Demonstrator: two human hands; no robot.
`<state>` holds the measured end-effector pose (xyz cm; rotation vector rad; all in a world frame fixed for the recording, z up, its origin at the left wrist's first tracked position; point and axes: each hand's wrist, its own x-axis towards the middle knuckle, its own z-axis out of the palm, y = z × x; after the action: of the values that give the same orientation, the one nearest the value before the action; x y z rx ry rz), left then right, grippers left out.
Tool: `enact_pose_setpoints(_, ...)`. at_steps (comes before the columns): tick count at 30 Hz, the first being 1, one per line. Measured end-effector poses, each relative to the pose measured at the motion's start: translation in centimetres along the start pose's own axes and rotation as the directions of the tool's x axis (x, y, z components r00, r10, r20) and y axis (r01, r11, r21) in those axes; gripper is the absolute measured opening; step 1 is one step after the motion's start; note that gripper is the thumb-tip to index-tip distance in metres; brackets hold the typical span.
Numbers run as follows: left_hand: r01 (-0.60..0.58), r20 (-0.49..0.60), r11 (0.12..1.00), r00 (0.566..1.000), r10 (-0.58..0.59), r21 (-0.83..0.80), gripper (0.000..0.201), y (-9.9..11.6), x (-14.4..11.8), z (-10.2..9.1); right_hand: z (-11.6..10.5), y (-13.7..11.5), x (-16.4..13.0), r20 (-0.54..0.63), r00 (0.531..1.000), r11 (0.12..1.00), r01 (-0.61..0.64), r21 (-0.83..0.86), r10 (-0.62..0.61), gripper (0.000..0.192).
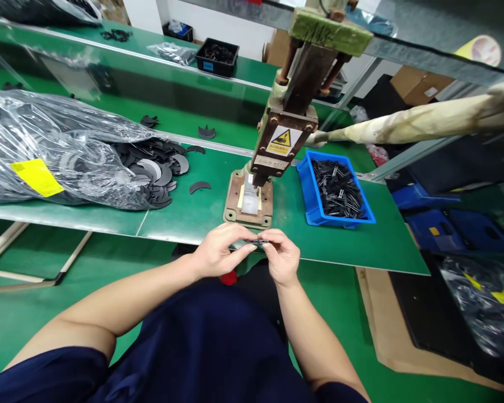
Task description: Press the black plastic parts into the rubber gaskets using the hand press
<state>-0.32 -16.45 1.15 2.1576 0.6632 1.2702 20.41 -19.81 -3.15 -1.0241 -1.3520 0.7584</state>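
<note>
Green bench [193,212], 1 press [277,140], 1 blue bin [304,184]; left hand [216,252] & right hand [282,257] pinched on 1 black part [256,241].

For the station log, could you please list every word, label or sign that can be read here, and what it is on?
Yellow warning triangle sticker on the hand press: a hazard pictogram; the text lines below it are too small to read.
Yellow label on the plastic bag: blurred, unreadable.
Round sticker on the upper shelf edge: unreadable.
No text can be quoted.
</note>
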Motion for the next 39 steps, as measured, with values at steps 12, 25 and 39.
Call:
enact_pose_setpoints(12,0.119,-0.059,0.933,0.993,-0.105,0.339,0.022,-11.9,4.8,-2.7,-6.0,-9.6,13.0,-0.189,0.906,0.924,0.359,-0.131,-0.379,0.047)
enact_pose_setpoints(25,-0.01,0.32,0.788,0.917,-0.239,0.615,0.034,-12.5,9.1,-1.4,-3.6,-17.2,17.4,-0.068,0.801,0.804,0.588,-0.094,-0.594,0.03)
enact_pose_setpoints(39,0.134,0.234,0.791,0.914,-0.331,0.597,0.036,-13.9,7.4,-4.7,-4.4,-6.1,8.3,-0.064,0.79,0.75,0.549,-0.368,-0.61,0.03)
